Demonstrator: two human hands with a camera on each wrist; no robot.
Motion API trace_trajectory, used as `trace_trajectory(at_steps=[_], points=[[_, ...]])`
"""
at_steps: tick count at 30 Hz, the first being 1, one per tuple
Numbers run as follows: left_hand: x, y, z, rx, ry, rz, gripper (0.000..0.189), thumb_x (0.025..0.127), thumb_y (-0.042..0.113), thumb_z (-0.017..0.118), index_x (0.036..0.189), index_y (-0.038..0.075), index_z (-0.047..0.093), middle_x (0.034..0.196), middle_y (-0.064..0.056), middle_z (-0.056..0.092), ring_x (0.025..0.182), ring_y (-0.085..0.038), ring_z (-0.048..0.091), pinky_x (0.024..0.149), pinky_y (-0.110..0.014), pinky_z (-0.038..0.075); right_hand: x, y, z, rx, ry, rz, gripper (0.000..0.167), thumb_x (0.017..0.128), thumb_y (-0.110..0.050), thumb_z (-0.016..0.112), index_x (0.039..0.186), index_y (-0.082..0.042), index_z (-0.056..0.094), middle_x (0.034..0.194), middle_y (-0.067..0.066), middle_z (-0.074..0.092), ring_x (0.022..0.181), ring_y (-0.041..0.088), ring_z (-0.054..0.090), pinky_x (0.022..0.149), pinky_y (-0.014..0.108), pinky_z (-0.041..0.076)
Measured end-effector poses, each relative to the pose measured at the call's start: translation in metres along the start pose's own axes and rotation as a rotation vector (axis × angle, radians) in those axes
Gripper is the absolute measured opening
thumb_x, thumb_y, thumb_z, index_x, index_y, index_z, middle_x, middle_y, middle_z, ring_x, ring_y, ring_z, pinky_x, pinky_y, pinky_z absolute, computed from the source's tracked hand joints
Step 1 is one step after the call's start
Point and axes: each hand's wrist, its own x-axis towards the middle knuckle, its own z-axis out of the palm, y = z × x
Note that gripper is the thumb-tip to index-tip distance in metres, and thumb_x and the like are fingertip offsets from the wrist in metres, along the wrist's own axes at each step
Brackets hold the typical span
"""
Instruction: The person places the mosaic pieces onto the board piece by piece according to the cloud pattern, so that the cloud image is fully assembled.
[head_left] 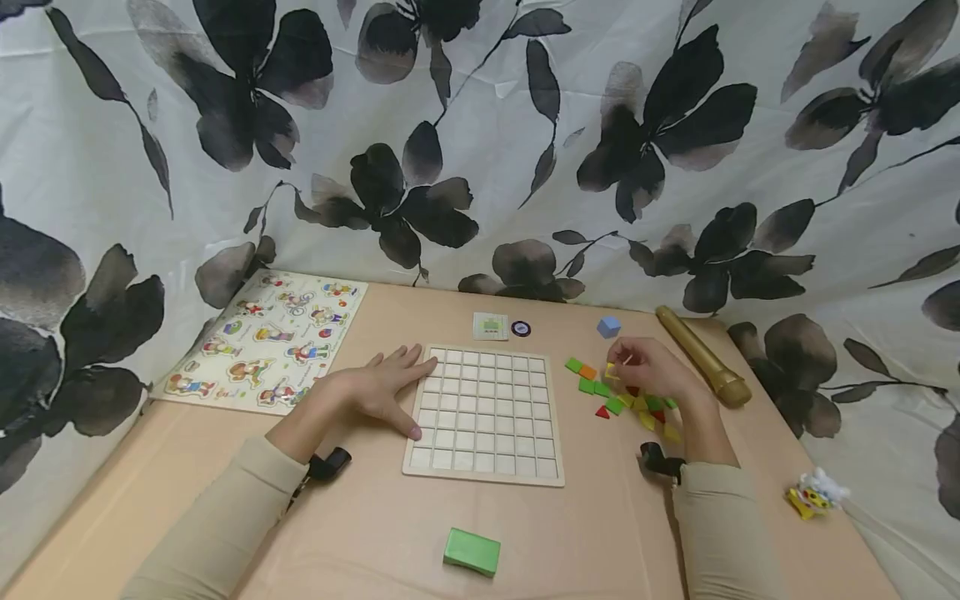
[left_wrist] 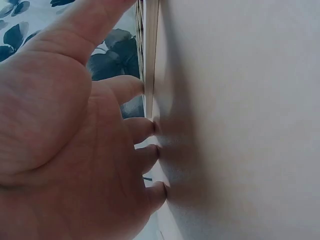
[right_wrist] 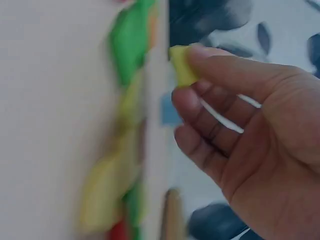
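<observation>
A white grid board (head_left: 483,412) with raised square cells lies in the middle of the table. My left hand (head_left: 384,393) rests at its left side with fingers spread, thumb and index fingertip on the board's edge. In the left wrist view the other fingertips of this hand (left_wrist: 75,130) touch the tabletop. Between thumb and fingers, my right hand (head_left: 660,371) pinches a small yellow tile (right_wrist: 183,67). It is held over a loose pile of green, orange, red and yellow tiles (head_left: 602,388) to the right of the board; the hand and wrist hide part of the pile.
Behind the board lie a small card (head_left: 490,326), a round token (head_left: 521,328) and a blue cube (head_left: 608,327). A wooden rod (head_left: 702,357) lies far right, a small toy (head_left: 814,493) near the right edge. An illustrated sheet (head_left: 273,342) is back left, a green block (head_left: 472,552) in front.
</observation>
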Motion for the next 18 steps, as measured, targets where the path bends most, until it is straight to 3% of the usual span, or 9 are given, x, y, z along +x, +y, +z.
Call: trace_trajectory(at_steps=[4,7,12,18], points=[[0.000,0.002,0.000,-0.002,-0.001,-0.003,0.123,0.077,0.064,0.082,0.168,0.015,0.016,0.174,-0.023,-0.003,0.161,-0.044,-0.004,0.127,-0.067,0.000,0.016,-0.041,0.008,0.045,0.043,-0.136,0.009,0.102,-0.012,0.067,0.108,-0.005,0.066,0.105,0.016,0.064,0.085,0.037,0.070,0.069,0.047,0.064],[-0.002,0.002,0.000,0.001,0.000,-0.005,0.122,0.077,0.064,0.082,0.168,0.016,0.017,0.174,-0.022,-0.002,0.162,-0.044,-0.003,0.128,-0.066,0.000,0.039,-0.076,0.029,0.040,0.022,-0.238,0.013,0.102,-0.009,0.067,0.113,-0.005,0.070,0.110,0.014,0.068,0.088,0.036,0.071,0.073,0.044,0.064],[-0.003,0.002,0.000,-0.011,0.003,-0.007,0.122,0.077,0.063,0.082,0.168,0.016,0.017,0.175,-0.021,-0.002,0.162,-0.043,-0.003,0.128,-0.066,0.001,0.083,-0.118,0.073,-0.035,-0.133,-0.304,0.013,0.097,-0.004,0.072,0.109,-0.008,0.072,0.103,0.006,0.072,0.090,0.018,0.065,0.081,0.031,0.057],[-0.001,0.001,0.000,-0.010,-0.003,-0.011,0.121,0.078,0.065,0.081,0.168,0.016,0.018,0.175,-0.021,-0.001,0.162,-0.044,-0.002,0.128,-0.066,0.001,0.114,-0.136,0.106,-0.189,-0.310,-0.357,0.008,0.093,-0.003,0.076,0.099,-0.008,0.078,0.094,0.002,0.075,0.080,0.010,0.062,0.074,0.024,0.054]])
